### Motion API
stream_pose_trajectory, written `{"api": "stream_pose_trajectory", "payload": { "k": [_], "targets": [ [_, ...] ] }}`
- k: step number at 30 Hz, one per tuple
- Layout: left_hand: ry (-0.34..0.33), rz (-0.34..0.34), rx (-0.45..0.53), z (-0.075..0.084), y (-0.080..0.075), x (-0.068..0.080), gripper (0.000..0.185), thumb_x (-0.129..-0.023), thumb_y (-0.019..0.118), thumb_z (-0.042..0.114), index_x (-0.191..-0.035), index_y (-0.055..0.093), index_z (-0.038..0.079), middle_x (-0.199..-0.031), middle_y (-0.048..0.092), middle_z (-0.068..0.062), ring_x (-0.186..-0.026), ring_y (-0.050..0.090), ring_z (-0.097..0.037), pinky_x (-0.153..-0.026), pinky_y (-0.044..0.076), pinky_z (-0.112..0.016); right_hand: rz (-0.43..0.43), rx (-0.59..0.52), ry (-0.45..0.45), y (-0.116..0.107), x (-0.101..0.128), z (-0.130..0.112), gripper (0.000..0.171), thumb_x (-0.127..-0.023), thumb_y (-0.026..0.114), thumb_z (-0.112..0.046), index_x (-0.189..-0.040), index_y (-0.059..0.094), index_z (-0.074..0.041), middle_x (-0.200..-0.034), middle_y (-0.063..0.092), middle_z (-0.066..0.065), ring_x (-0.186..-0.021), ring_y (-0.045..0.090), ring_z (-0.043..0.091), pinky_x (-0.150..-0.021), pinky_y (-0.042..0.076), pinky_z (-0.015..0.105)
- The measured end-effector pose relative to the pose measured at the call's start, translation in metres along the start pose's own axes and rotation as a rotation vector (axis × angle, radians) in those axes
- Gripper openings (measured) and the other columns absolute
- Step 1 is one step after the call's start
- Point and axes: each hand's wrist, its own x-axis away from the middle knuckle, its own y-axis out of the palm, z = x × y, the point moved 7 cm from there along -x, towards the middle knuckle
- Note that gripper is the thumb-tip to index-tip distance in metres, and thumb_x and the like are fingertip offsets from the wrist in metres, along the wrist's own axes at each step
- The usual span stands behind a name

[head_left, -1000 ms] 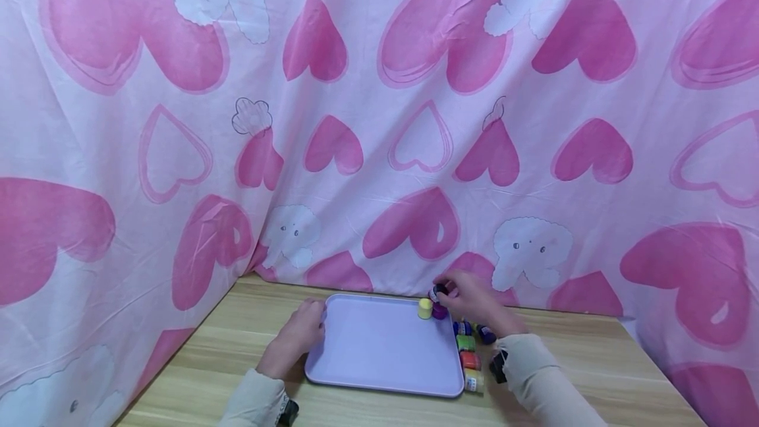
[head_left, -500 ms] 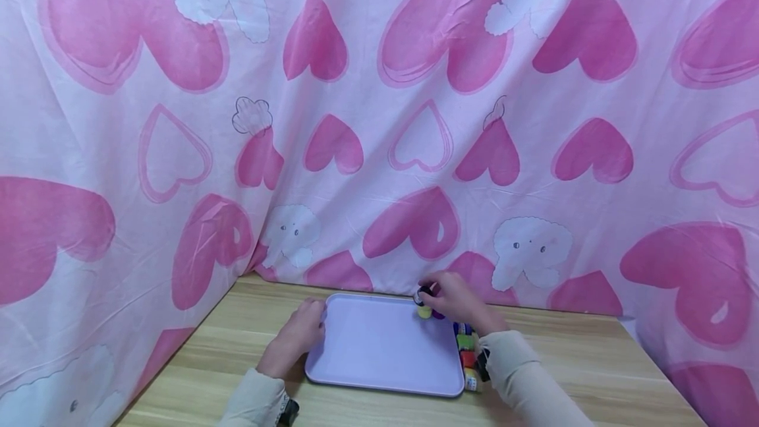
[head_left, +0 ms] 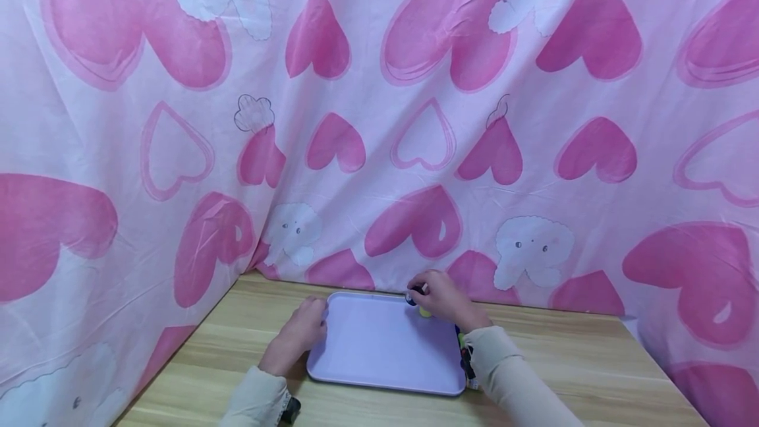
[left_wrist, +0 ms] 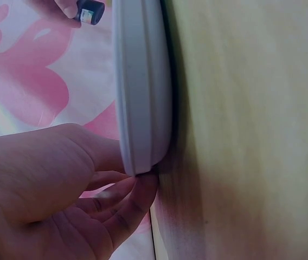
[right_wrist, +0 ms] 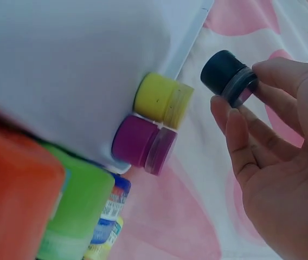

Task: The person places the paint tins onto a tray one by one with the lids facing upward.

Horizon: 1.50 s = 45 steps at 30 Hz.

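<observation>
Lilac tray (head_left: pixel 379 354), yellow pot (right_wrist: pixel 162 98), purple pot (right_wrist: pixel 143 142), pink-hearted cloth (head_left: pixel 415 117).

Two pots (right_wrist: pixel 155 116) stand side by side on the tray (head_left: pixel 379 348), apparently by its far right corner.

A light wood-grain tabletop (head_left: pixel 593 361) fills the lower part of the head view. Behind it and along its left side hangs a pale pink cloth backdrop (head_left: pixel 379 117), printed with large pink hearts and small white cartoon elephants, evenly lit.
</observation>
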Motion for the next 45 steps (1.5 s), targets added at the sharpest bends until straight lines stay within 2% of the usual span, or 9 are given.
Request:
{"api": "stream_pose_trajectory", "payload": {
  "k": [8,12,18,23,27,31,34,39,45],
  "targets": [
    [0.009,0.007,0.007,0.003,-0.001,0.001,0.028,-0.091,0.074,-0.007,-0.118,0.069,-0.01,-0.115,0.069,-0.026,-0.105,0.071,-0.037,-0.095,0.062,-0.053,0.004,0.012,-0.014,0.006,-0.003,0.001,0.019,-0.091,0.081,-0.002,-0.109,0.08,0.002,-0.103,0.078,0.014,-0.091,0.072,0.026,-0.081,0.062,0.037],
    [0.025,0.025,0.002,0.004,-0.003,0.002,0.027,-0.089,0.074,-0.007,-0.115,0.07,-0.01,-0.113,0.069,-0.026,-0.104,0.072,-0.039,-0.094,0.062,-0.054,-0.017,0.019,0.006,0.011,-0.004,0.004,0.028,-0.086,0.084,0.002,-0.113,0.078,0.005,-0.108,0.077,0.017,-0.097,0.072,0.029,-0.088,0.063,0.044],
    [0.028,0.028,-0.002,0.003,-0.003,0.003,0.027,-0.089,0.074,-0.007,-0.115,0.07,-0.011,-0.113,0.069,-0.027,-0.104,0.072,-0.039,-0.094,0.062,-0.054,-0.063,0.021,0.08,0.018,-0.008,0.01,0.03,-0.088,0.083,0.003,-0.118,0.079,0.003,-0.113,0.077,0.014,-0.104,0.069,0.026,-0.098,0.062,0.049],
    [0.027,0.023,-0.008,0.002,-0.002,0.002,0.027,-0.09,0.074,-0.007,-0.117,0.07,-0.011,-0.113,0.069,-0.027,-0.105,0.072,-0.039,-0.095,0.062,-0.054,-0.081,0.051,0.085,0.023,-0.009,0.01,0.024,-0.09,0.084,-0.003,-0.113,0.081,0.0,-0.106,0.076,0.011,-0.096,0.067,0.022,-0.094,0.062,0.046],
    [0.037,0.03,-0.008,0.003,-0.002,0.001,0.025,-0.089,0.074,-0.008,-0.114,0.07,-0.01,-0.11,0.069,-0.026,-0.103,0.071,-0.038,-0.093,0.062,-0.053,-0.121,0.076,0.116,0.028,-0.008,0.01,0.019,-0.093,0.084,-0.009,-0.111,0.082,-0.005,-0.099,0.075,0.005,-0.089,0.062,0.018,-0.087,0.06,0.04],
    [0.041,0.033,-0.009,0.004,-0.002,0.001,0.025,-0.089,0.074,-0.007,-0.114,0.07,-0.01,-0.11,0.069,-0.025,-0.102,0.072,-0.038,-0.092,0.062,-0.053,-0.134,0.139,0.101,0.028,-0.006,0.006,0.005,-0.093,0.084,-0.012,-0.096,0.081,-0.008,-0.085,0.067,0.001,-0.081,0.056,0.017,-0.076,0.052,0.037],
    [0.041,0.032,-0.012,0.004,-0.002,0.001,0.026,-0.089,0.074,-0.007,-0.114,0.07,-0.01,-0.11,0.069,-0.026,-0.103,0.072,-0.039,-0.094,0.062,-0.054,-0.113,0.189,0.088,0.027,-0.004,0.004,0.011,-0.093,0.084,-0.015,-0.086,0.077,-0.01,-0.078,0.061,0.0,-0.078,0.053,0.018,-0.073,0.048,0.037],
    [0.046,0.047,-0.017,0.003,-0.002,0.001,0.025,-0.088,0.073,-0.008,-0.113,0.07,-0.01,-0.111,0.069,-0.027,-0.103,0.071,-0.04,-0.093,0.061,-0.054,-0.073,0.228,0.092,0.026,-0.004,0.006,0.016,-0.094,0.085,-0.017,-0.084,0.074,-0.01,-0.08,0.059,0.001,-0.078,0.051,0.018,-0.074,0.047,0.037],
    [0.032,0.035,-0.015,0.002,-0.002,0.001,0.026,-0.089,0.073,-0.007,-0.115,0.07,-0.01,-0.112,0.068,-0.026,-0.102,0.071,-0.038,-0.094,0.061,-0.054,-0.073,0.172,0.12,0.029,-0.004,0.011,0.016,-0.095,0.083,-0.015,-0.083,0.074,-0.011,-0.083,0.059,0.002,-0.078,0.052,0.017,-0.072,0.047,0.036]
  ]
}}
